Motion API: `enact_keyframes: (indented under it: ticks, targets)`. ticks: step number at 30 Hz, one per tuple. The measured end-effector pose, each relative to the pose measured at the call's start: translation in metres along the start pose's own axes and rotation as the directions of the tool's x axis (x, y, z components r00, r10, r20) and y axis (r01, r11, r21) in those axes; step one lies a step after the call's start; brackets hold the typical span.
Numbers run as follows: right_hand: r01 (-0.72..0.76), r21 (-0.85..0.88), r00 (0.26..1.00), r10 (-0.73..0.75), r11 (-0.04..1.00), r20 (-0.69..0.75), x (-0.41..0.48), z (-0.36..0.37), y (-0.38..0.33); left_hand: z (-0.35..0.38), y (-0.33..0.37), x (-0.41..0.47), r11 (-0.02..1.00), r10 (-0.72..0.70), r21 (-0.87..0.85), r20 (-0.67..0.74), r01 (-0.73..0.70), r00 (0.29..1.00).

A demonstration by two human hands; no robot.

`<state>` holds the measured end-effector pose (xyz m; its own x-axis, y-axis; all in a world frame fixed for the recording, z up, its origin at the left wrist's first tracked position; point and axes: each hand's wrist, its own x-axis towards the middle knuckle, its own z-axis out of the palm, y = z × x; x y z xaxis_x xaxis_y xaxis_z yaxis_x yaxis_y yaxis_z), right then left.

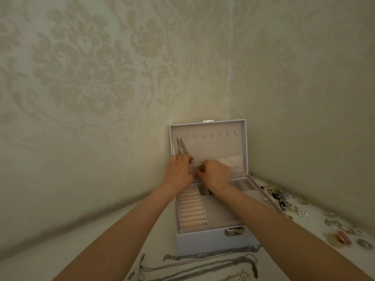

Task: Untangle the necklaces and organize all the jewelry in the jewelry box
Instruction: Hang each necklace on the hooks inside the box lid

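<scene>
Hanging a chain high keeps it straight, so one necklace sits on the leftmost hook of the lid of our jewelry box, which stands open on the bench against the wall. Our left hand seems to curl round the necklace's lower end. Our right hand pinches the hem of the pocket, likely to tuck the slack inside. Loose necklaces wait in front, with small pieces to the right. We can read no writing.

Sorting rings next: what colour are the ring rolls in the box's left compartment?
Pale peach-pink ring rolls, clearest in the head view.
</scene>
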<state>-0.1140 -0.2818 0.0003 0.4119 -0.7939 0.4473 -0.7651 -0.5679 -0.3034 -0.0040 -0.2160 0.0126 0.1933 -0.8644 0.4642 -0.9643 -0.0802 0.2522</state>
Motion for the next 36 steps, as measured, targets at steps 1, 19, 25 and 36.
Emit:
enact_keyframes:
  ticks: [1,19,25,36]
  targets:
    - [-0.042,0.077,0.999,0.042,0.996,0.011,0.001,0.000,0.000,-0.001,0.000,0.000,0.997,-0.009,-0.076,0.015,0.010,1.000]
    - [0.111,0.269,0.983,-0.066,0.957,-0.172,0.002,-0.010,0.010,0.002,0.004,-0.002,0.997,-0.018,0.078,0.004,0.017,1.000]
    - [0.010,0.081,0.998,-0.006,0.997,-0.055,0.005,-0.005,-0.001,-0.002,0.006,0.004,0.993,-0.016,0.116,0.112,0.003,0.994]
    - [0.139,0.106,0.969,-0.113,0.985,-0.220,0.019,-0.019,0.008,0.001,0.004,0.005,0.995,-0.017,0.097,0.103,0.007,0.995]
